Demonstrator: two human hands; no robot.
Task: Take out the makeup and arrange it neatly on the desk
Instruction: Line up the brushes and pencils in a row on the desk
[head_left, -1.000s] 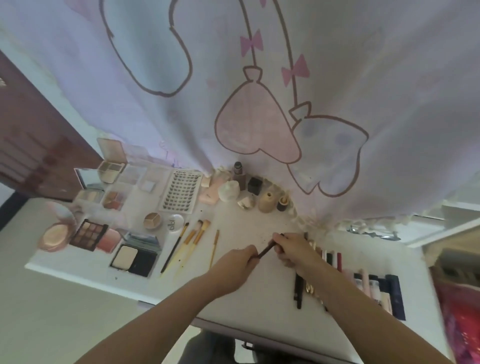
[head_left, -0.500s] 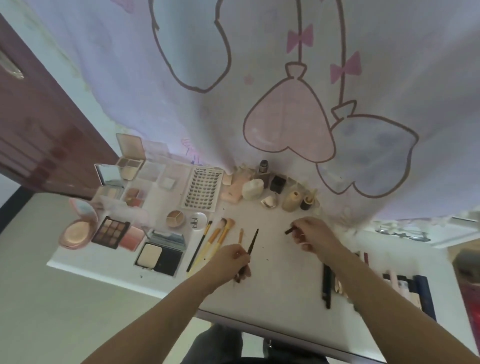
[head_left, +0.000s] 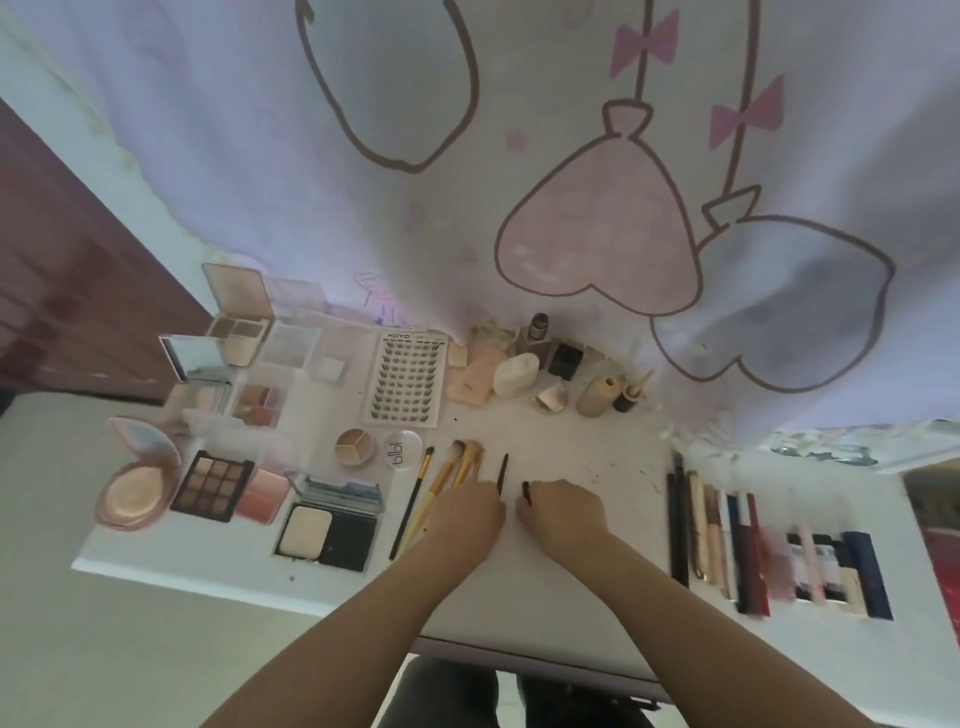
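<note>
Makeup lies in rows on the white desk (head_left: 545, 587). My left hand (head_left: 465, 514) holds a thin dark pencil (head_left: 502, 470) that points away from me, just right of several wooden-handled brushes (head_left: 457, 470). My right hand (head_left: 563, 512) pinches a small dark cap (head_left: 525, 491) a little to the right of that pencil. Open palettes and compacts (head_left: 213, 486) fill the left side, a lash tray (head_left: 408, 384) sits behind the brushes, and pens and lipsticks (head_left: 722, 535) lie in a row at the right.
Small bottles and jars (head_left: 571, 371) stand along the back under a hanging printed curtain (head_left: 571, 182). A brown door (head_left: 57, 275) is at the far left. The desk's front edge runs just below my forearms, with my knees under it.
My hands pulled the cap off the pencil. The left carried the pencil over beside the brushes, and the right has followed with the cap, so both hands are close together again.
</note>
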